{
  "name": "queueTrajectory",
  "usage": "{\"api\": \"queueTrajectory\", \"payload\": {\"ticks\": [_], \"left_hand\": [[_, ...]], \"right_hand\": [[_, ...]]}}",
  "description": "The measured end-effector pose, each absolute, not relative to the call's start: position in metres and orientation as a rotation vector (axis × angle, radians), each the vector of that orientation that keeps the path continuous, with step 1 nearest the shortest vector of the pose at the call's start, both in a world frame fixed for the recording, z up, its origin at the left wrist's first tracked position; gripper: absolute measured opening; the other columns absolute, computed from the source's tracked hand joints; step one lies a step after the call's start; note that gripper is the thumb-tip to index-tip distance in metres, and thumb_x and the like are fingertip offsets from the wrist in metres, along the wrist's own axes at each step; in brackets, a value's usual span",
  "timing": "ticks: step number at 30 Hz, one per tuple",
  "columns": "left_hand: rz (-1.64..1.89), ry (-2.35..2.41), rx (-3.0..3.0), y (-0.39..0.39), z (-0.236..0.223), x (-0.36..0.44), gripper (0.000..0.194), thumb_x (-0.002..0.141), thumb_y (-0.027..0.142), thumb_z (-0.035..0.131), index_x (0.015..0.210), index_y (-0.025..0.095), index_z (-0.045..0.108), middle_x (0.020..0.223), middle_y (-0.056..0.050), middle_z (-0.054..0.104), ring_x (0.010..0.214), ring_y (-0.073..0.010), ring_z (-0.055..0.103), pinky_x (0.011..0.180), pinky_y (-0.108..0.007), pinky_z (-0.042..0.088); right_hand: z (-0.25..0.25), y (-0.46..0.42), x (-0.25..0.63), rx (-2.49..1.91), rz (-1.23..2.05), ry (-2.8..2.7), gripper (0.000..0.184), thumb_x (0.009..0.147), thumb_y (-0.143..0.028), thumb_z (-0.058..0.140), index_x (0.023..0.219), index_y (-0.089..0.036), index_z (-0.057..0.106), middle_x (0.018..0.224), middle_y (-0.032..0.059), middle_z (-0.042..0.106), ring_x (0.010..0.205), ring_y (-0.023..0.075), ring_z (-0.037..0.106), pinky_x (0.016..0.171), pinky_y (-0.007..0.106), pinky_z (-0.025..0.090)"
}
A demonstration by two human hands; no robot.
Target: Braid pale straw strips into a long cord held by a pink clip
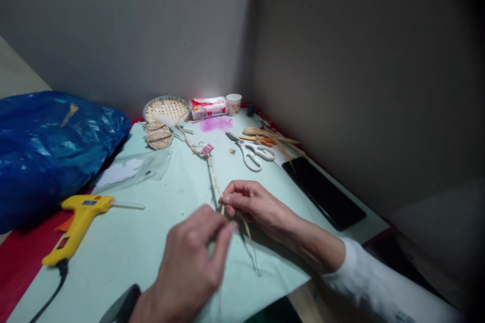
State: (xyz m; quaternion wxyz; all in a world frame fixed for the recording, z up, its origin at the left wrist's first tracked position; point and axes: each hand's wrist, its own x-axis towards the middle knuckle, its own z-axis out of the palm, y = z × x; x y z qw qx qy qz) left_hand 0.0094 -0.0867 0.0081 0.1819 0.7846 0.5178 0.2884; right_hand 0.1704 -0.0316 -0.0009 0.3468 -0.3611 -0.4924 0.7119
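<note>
A thin braided straw cord point(215, 177) runs from the ball of twine area toward me, with a pink binder clip point(207, 149) fastened partway along it. My right hand point(255, 204) pinches the near end of the braid between thumb and fingertips. Loose straw strands point(250, 245) hang down below that pinch. Closer to me, my left hand point(195, 252) is closed, thumb against fingers, around a strand just below the right hand. This hand is slightly blurred, and its strand trails down past the thumb.
White-handled scissors point(252, 154) and a black phone-like slab point(324, 192) lie to the right. A yellow glue gun point(78, 222) and blue plastic bag point(56, 151) are at left. Behind are a twine ball point(158, 135), woven basket point(166, 109), tissue pack point(210, 107) and paper cup point(234, 104).
</note>
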Motion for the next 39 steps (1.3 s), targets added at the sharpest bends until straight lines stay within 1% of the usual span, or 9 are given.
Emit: {"api": "queueTrajectory", "payload": {"ticks": [2,4,6,12,15,22,28,32,39], "left_hand": [[0.906,1.579,1.742,-0.076,0.014,0.004,0.022,0.09,0.037,0.049,0.083,0.019,0.059,0.07,-0.002,0.06,0.059,-0.0133,0.053,0.055,-0.025,0.039],[0.742,1.371,1.315,-0.065,0.014,0.002,0.026,0.088,0.044,0.049,0.093,0.019,0.057,0.058,0.003,0.053,0.043,-0.0089,0.039,0.041,-0.021,0.028],[0.655,1.142,1.05,-0.059,0.011,0.004,0.025,0.085,0.042,0.055,0.089,0.017,0.056,0.059,0.005,0.047,0.04,-0.0047,0.028,0.037,-0.018,0.017],[0.759,1.092,0.929,-0.058,0.006,0.011,0.023,0.081,0.034,0.063,0.074,0.016,0.05,0.054,0.011,0.025,0.044,-0.0034,0.011,0.038,-0.019,0.007],[0.76,1.086,0.881,-0.058,0.005,0.011,0.025,0.082,0.036,0.061,0.073,0.018,0.045,0.053,0.013,0.02,0.045,-0.0039,0.006,0.038,-0.019,0.006],[0.776,1.157,0.94,-0.056,0.004,0.011,0.023,0.081,0.035,0.062,0.075,0.019,0.047,0.05,0.013,0.023,0.042,-0.003,0.008,0.037,-0.018,0.008],[0.785,1.263,1.065,-0.057,0.001,0.015,0.022,0.08,0.035,0.059,0.071,0.019,0.047,0.046,0.013,0.026,0.035,-0.0021,0.015,0.036,-0.019,0.009],[0.776,1.308,1.096,-0.058,0.0,0.019,0.027,0.079,0.036,0.058,0.063,0.02,0.043,0.042,0.012,0.029,0.034,-0.0024,0.018,0.035,-0.019,0.009],[0.749,1.132,0.909,-0.059,-0.001,0.013,0.029,0.079,0.036,0.062,0.068,0.02,0.042,0.05,0.01,0.036,0.039,-0.0017,0.015,0.038,-0.018,0.007]], "right_hand": [[-0.003,-0.032,0.17,-0.937,1.816,-1.299,0.019,0.08,-0.03,0.066,0.074,-0.014,0.058,0.06,-0.0031,0.054,0.046,0.0049,0.03,0.045,0.022,0.017],[-0.003,-0.033,0.17,-0.888,1.812,-1.317,0.02,0.081,-0.032,0.064,0.075,-0.014,0.058,0.062,-0.0018,0.055,0.049,0.006,0.035,0.047,0.022,0.021],[-0.002,-0.034,0.171,-0.853,1.8,-1.335,0.02,0.083,-0.033,0.062,0.077,-0.014,0.057,0.064,-0.001,0.056,0.052,0.0074,0.039,0.05,0.022,0.024],[0.0,-0.038,0.173,-0.944,1.63,-1.544,0.018,0.087,-0.031,0.055,0.079,-0.014,0.055,0.063,-0.0015,0.052,0.059,0.0103,0.044,0.061,0.024,0.033],[-0.007,-0.04,0.173,-1.007,1.531,-1.641,0.013,0.09,-0.028,0.048,0.093,-0.016,0.052,0.064,-0.0033,0.051,0.06,0.0111,0.044,0.06,0.024,0.034],[-0.005,-0.05,0.176,-1.123,1.137,-1.965,0.009,0.095,-0.025,0.042,0.101,-0.02,0.046,0.07,-0.0033,0.057,0.065,0.0124,0.049,0.062,0.024,0.035],[-0.001,-0.06,0.182,-1.364,0.517,-2.202,0.019,0.092,-0.02,0.047,0.076,-0.019,0.056,0.066,0.0005,0.057,0.059,0.013,0.046,0.059,0.026,0.032],[-0.009,-0.07,0.175,-1.264,0.205,-2.108,0.018,0.091,-0.019,0.049,0.076,-0.017,0.06,0.074,0.0037,0.057,0.072,0.0162,0.049,0.061,0.027,0.032],[-0.02,-0.085,0.156,-1.019,-0.21,-2.103,0.025,0.088,-0.005,0.044,0.068,-0.015,0.055,0.065,0.0027,0.051,0.06,0.015,0.039,0.055,0.03,0.027]]}}
